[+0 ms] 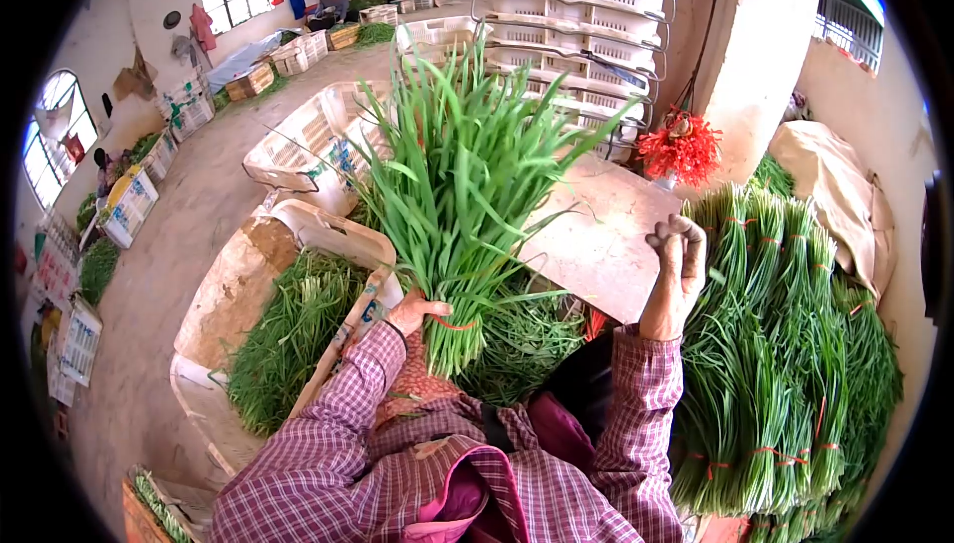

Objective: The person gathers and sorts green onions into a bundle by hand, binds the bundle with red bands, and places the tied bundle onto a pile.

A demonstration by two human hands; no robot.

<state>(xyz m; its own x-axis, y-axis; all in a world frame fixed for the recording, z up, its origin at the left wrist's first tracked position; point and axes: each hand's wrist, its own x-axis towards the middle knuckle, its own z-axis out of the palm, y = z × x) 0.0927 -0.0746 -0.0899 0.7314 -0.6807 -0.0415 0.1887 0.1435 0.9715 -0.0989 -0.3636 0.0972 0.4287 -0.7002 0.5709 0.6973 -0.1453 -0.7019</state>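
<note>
Upright in front of me stands a bunch of garlic chives [467,185], its long green leaves fanning out at the top. My left hand [415,312] is closed around its lower stems, where a red tie [452,324] circles them. My right hand [678,270] is raised beside the pale board [606,230], apart from the bunch. Its fingers are curled in toward the thumb, and I cannot make out whether anything is pinched there. Loose green leaves [522,344] lie below and behind the held bunch.
Tied chive bundles [765,344] are stacked at my right. A crate [234,295] of loose greens [293,334] stands at my left. Red ties [681,151] hang by the pillar [760,56], near stacked white crates [576,16]. People and more crates line the far wall.
</note>
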